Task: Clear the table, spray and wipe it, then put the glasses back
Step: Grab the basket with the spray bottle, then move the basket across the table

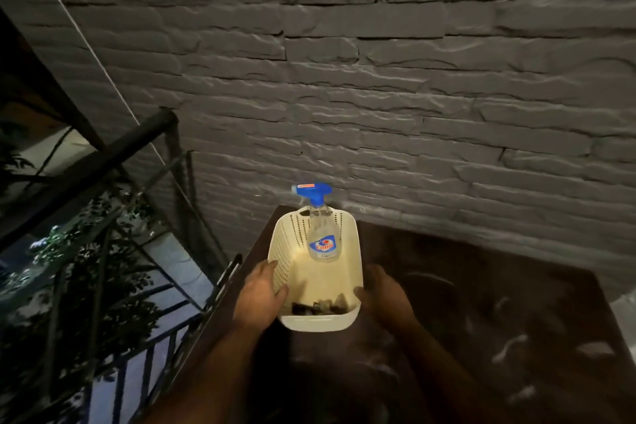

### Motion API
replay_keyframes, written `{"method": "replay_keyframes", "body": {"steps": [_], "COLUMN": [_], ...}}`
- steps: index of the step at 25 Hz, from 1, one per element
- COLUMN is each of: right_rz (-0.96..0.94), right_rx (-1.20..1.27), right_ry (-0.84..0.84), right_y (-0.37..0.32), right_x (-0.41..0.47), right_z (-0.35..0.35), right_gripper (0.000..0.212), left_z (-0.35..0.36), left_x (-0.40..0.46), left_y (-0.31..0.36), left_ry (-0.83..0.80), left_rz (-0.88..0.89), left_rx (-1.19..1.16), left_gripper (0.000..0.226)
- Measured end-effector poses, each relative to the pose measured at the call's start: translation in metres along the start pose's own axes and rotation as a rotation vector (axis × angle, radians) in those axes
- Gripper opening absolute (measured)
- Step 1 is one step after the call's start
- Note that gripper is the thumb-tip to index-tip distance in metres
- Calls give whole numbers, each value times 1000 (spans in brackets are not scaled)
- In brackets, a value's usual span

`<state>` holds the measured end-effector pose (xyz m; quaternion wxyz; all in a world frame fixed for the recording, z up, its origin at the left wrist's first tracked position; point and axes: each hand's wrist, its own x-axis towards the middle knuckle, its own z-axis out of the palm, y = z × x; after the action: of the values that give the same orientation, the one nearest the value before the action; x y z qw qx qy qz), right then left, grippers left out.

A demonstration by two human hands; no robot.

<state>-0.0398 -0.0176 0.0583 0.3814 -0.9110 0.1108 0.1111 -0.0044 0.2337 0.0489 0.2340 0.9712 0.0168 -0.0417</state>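
A cream perforated plastic basket stands on the dark brown table near its far left corner. Inside it a clear spray bottle with a blue trigger head leans against the far wall of the basket. Dark small items, too dim to name, lie in the basket's near end. My left hand grips the basket's left rim, thumb inside. My right hand holds the right rim. No glasses can be made out on the table.
A grey stone-brick wall runs right behind the table. A dark metal railing and stair bars drop away on the left, with foliage below. The tabletop carries pale smears on its right side.
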Motion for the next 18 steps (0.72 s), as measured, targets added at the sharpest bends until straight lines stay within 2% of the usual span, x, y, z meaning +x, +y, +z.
{"method": "replay_keyframes", "body": {"steps": [4,6,9,12,15,18], "right_rz": [115,176,216,213,204,231], "right_rx": [34,62,101,141,224,331], "right_ry": [7,1,46,97,148,230], "right_y": [-10,-12,-11,-6,8,35], "right_x": [21,24,27,25,11,-17], "right_z": [23,34,40,39,31,7], "right_gripper": [74,72,51,43,37,32], "left_z": [13,22,29,28,28,38], "left_x": [32,39,46,49,44,31], "left_y": [-13,-16,-15,-10,4,41], "left_ry": [-113,-138,-117,-106,-90,-143], "left_rz": [-58,-105,-170,-207,-113,-13], "left_rx": [-93,-162,-152,-190,-184,-193], "left_gripper": [81,88,81,71,64,64]}}
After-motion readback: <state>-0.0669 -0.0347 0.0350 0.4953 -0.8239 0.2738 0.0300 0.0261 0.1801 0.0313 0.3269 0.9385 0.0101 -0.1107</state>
